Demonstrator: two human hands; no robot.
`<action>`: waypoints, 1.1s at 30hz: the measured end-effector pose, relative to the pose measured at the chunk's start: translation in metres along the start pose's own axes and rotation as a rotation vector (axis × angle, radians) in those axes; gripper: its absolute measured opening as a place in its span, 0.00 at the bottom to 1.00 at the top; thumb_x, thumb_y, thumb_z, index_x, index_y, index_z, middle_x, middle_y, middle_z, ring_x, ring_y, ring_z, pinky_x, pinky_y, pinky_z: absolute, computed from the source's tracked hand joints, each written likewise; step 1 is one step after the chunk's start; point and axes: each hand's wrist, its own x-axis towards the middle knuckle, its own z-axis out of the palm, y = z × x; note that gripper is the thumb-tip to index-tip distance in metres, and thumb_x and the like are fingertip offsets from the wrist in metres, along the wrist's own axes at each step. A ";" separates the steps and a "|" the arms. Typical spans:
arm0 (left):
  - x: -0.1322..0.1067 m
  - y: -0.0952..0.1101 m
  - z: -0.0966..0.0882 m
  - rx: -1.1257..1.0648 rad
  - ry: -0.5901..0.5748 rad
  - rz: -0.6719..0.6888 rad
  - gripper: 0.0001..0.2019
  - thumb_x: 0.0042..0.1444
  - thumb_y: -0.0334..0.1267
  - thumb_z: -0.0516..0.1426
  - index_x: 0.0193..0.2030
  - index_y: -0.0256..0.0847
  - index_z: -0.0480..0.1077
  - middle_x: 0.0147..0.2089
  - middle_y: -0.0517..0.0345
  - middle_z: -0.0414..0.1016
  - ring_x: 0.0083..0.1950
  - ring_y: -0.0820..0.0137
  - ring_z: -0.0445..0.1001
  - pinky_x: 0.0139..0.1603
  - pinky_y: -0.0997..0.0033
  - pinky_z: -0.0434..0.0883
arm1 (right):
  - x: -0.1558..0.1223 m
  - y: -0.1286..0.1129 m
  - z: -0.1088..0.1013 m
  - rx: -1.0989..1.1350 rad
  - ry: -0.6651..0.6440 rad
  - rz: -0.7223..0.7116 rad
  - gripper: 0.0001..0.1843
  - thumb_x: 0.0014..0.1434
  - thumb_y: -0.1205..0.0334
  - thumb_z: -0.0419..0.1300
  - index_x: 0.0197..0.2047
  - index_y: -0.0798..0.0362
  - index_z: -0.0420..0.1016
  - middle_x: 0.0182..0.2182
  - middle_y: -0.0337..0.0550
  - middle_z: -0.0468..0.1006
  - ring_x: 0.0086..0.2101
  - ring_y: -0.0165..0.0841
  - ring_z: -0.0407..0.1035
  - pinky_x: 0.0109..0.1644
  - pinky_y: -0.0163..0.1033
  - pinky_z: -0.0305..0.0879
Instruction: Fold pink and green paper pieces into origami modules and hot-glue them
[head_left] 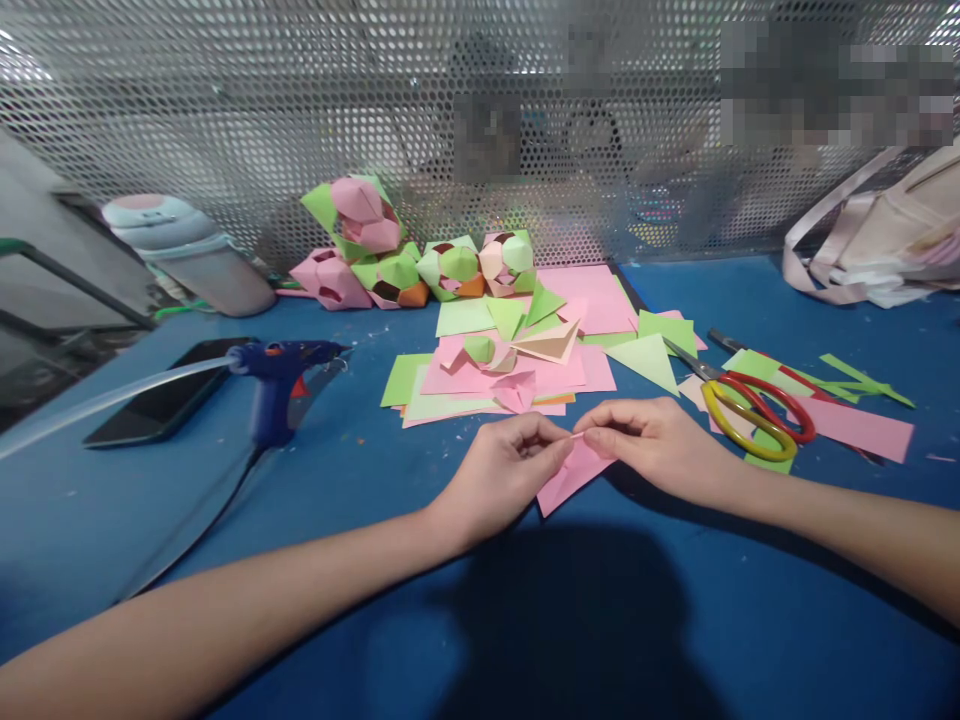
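A folded pink paper piece (568, 477) lies just above the blue table (615, 620), near its middle. My left hand (504, 470) pinches its upper left edge with curled fingers. My right hand (654, 443) pinches the same edge from the right, fingertips nearly meeting those of the left. Behind the hands lies a pile of pink and green paper sheets (495, 375) with small folded pieces on top.
Several finished pink and green paper balls (405, 262) stand by the perforated metal wall. A blue glue gun (279, 382) and a black phone (161, 395) lie to the left. Scissors with red and yellow handles (750, 405) and paper scraps lie to the right; a bag (881, 245) sits far right.
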 end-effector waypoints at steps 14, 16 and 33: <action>-0.002 0.003 0.002 0.112 -0.019 0.057 0.08 0.55 0.39 0.58 0.32 0.36 0.75 0.29 0.58 0.77 0.28 0.74 0.69 0.28 0.77 0.65 | -0.003 -0.007 0.003 -0.094 0.051 -0.043 0.09 0.58 0.67 0.55 0.30 0.54 0.74 0.27 0.37 0.76 0.29 0.27 0.67 0.33 0.32 0.61; -0.002 0.004 0.002 0.109 -0.020 0.057 0.08 0.54 0.39 0.58 0.32 0.36 0.75 0.29 0.57 0.77 0.29 0.73 0.70 0.29 0.76 0.66 | -0.003 -0.007 0.003 -0.094 0.051 -0.050 0.09 0.59 0.66 0.54 0.30 0.54 0.74 0.27 0.37 0.75 0.29 0.27 0.67 0.32 0.32 0.61; -0.002 0.007 -0.009 0.020 -0.096 -0.037 0.09 0.56 0.37 0.55 0.34 0.36 0.75 0.34 0.56 0.78 0.36 0.70 0.73 0.37 0.73 0.68 | -0.003 0.002 -0.002 -0.169 0.118 -0.217 0.08 0.61 0.65 0.56 0.31 0.54 0.74 0.29 0.39 0.77 0.30 0.28 0.69 0.36 0.33 0.64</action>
